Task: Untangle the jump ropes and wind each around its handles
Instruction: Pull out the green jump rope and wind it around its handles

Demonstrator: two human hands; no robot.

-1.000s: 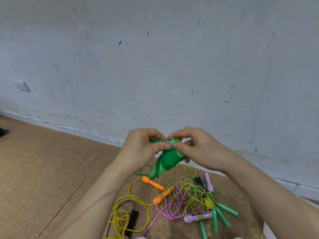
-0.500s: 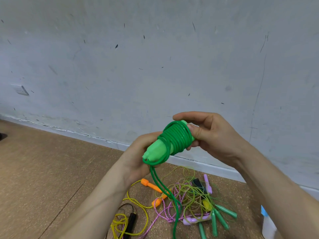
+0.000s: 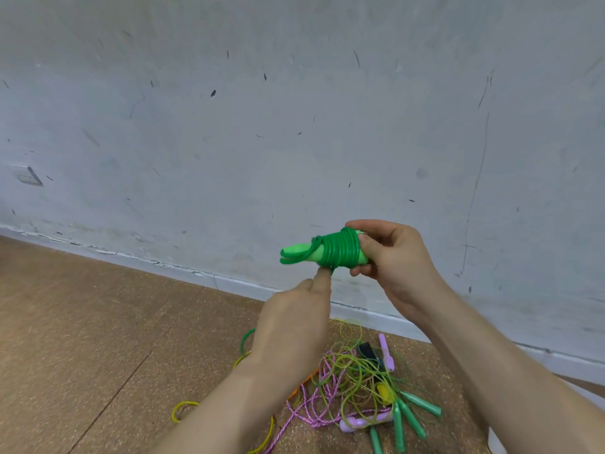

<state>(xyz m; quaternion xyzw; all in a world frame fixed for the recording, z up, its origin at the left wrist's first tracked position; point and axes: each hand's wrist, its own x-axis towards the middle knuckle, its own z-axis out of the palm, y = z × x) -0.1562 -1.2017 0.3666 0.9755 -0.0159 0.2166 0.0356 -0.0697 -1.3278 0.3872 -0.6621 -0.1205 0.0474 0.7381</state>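
Where the left hand (image 3: 294, 326) points up, one fingertip touches the green rope (image 3: 339, 255) from below; whether it pinches cannot be told. Rope is wound round its handles, mid-air; right hand (image 3: 393, 257) clasps one end. Judged light, springy, slick: hold across the turns. Beyond: tangle (image 3: 357, 385) on floor (image 3: 98, 322).

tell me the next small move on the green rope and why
Probably snug the end loop with the left hand. The green rope is already coiled round its handles in the right hand, but its loop sticks out past the handle tips, and the left fingertips touch the coils.
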